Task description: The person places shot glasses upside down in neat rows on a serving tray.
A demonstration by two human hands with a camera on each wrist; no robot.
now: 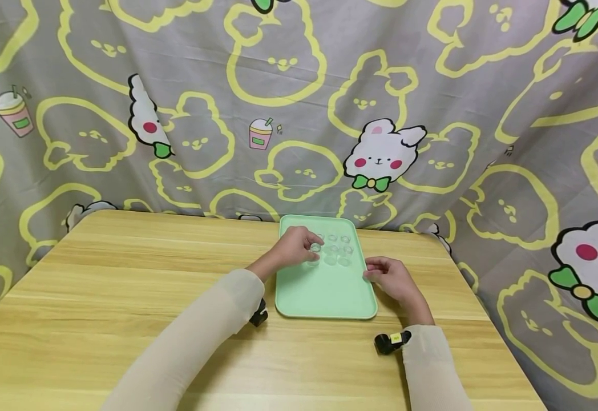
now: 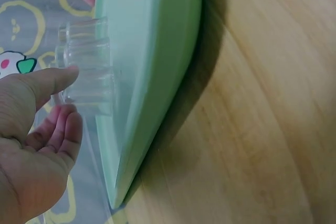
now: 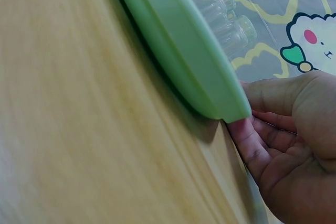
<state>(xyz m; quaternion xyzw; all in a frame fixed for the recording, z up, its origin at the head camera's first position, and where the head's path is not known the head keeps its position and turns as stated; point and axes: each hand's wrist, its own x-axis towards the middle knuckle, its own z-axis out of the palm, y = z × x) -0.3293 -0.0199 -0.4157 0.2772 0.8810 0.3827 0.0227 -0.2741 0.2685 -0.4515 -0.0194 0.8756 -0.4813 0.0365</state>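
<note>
A light green tray (image 1: 324, 297) lies on the wooden table and bears several small clear bottles (image 1: 332, 249) in short rows. My left hand (image 1: 293, 246) reaches over the tray's left side and pinches a clear bottle (image 2: 92, 88) at the near left of the group. In the left wrist view its thumb lies on one side of the bottle's rim and the fingers on the other. My right hand (image 1: 392, 278) grips the tray's right edge, thumb at the rim and fingers underneath, as the right wrist view shows. The bottles stand upright; my left hand hides some of them.
The wooden table (image 1: 124, 297) stretches to both sides of the tray. Behind it hangs a grey curtain (image 1: 299, 120) with yellow cartoon outlines, close to the tray's far edge. A black wrist camera (image 1: 388, 343) sits at the right sleeve.
</note>
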